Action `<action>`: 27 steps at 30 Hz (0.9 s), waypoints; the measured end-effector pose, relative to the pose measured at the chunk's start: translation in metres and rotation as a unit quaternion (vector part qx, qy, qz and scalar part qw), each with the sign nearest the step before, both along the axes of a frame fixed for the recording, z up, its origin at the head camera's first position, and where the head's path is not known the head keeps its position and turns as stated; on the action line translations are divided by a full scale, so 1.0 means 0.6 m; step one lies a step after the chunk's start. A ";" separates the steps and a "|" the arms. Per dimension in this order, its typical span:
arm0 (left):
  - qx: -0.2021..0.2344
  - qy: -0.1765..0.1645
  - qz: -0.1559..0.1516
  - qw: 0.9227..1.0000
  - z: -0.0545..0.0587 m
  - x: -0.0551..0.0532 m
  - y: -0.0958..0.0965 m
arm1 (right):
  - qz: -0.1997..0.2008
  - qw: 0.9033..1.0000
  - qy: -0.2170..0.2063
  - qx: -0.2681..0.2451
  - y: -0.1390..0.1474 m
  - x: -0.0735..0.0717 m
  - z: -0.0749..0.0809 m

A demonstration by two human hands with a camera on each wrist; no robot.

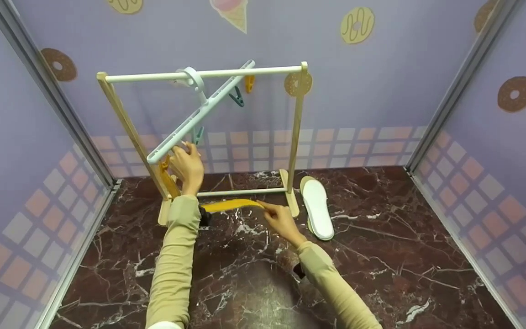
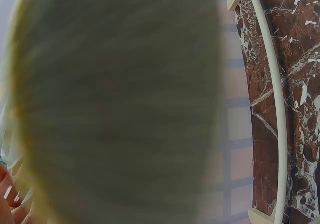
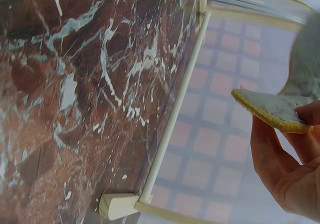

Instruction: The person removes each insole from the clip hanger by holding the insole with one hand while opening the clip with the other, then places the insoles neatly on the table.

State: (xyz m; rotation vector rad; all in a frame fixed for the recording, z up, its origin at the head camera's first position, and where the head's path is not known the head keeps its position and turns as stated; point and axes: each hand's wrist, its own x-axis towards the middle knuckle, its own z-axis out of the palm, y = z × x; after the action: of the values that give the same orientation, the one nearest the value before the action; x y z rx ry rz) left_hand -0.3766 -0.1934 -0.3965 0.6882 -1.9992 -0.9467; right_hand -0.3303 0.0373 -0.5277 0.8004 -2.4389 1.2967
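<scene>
R hand [image 1: 283,223] pinches insole [image 1: 233,205] tip, L hand [image 1: 187,168] nr hanger [image 1: 181,130], can't tell grip.

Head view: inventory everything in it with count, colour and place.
table: 1, dark red, beneath
walls: 3, printed purple, around table
corner strips: 2, grey, between walls
rack: 1, wood and white, on table
hanger: 1, pale, on rack
clips: 4, orange and teal, under hanger
held insole: 1, yellow and grey, below hanger
hanging piece: 1, orange-yellow, under a clip, possibly same insole
loose insole: at least 1, white, beside rack
sleeves: 2, khaki, foreground
wrist devices: 2, dark, by sleeves
left hand: 1, bare, near a clip
right hand: 1, bare, pinching held insole
</scene>
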 end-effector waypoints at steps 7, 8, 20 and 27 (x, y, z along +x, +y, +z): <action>-0.004 -0.020 0.006 1.000 -0.003 0.002 -0.009 | -0.011 0.999 0.007 0.029 0.026 -0.005 0.006; -0.005 -0.022 0.006 1.000 -0.003 0.003 -0.010 | -0.015 0.999 0.010 0.032 0.030 -0.006 0.007; -0.008 0.007 0.006 1.000 -0.010 0.006 -0.011 | -0.060 0.996 0.033 0.061 0.067 -0.014 0.018; 0.028 0.050 -0.027 0.998 -0.013 0.006 -0.012 | -0.083 0.993 0.032 0.075 0.086 -0.019 0.030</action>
State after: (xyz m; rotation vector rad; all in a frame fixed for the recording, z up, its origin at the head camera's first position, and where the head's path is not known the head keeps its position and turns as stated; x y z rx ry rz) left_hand -0.3731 -0.2008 -0.4042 0.6078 -1.9187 -1.0513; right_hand -0.3416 0.0887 -0.5099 0.6474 -2.5139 1.0246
